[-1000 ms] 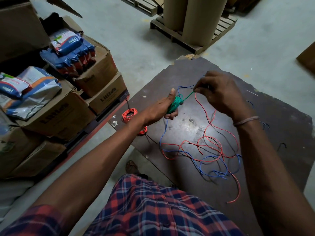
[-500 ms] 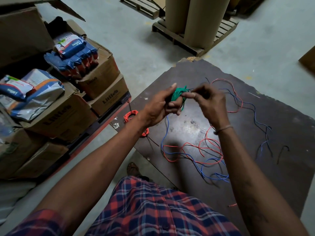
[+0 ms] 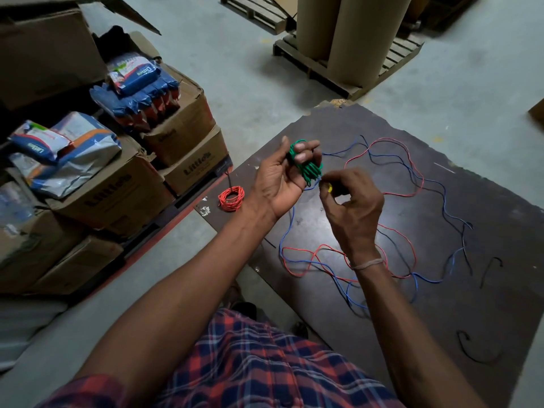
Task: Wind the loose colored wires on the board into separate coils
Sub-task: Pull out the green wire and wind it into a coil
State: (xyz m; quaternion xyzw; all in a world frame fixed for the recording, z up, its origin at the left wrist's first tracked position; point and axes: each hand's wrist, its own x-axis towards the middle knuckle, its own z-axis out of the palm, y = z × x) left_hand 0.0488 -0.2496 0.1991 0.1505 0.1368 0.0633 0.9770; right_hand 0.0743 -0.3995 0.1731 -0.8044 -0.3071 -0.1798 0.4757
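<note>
A dark board [image 3: 441, 304] lies on the floor before me. My left hand [image 3: 279, 181] grips a green wire coil [image 3: 306, 167] wound round its fingers, held above the board's near-left part. Just right of it, my right hand [image 3: 350, 207] pinches the wire's end, where a small yellow tip [image 3: 330, 189] shows. Loose red wire [image 3: 400, 172] and blue wire [image 3: 450, 219] sprawl tangled over the board, together with thin dark strands. A finished red coil [image 3: 231, 198] sits at the board's left corner.
Cardboard boxes [image 3: 117, 195] with blue packets [image 3: 138, 83] on top are stacked to the left. A wooden pallet [image 3: 347, 72] carrying big cardboard rolls stands on the concrete floor behind the board. Short black wire scraps [image 3: 491, 269] lie at the board's right side.
The stretch of green wire between my hands has been wound onto the coil. My right hand dropped from beside the coil to just below it, now pinching the wire's end.
</note>
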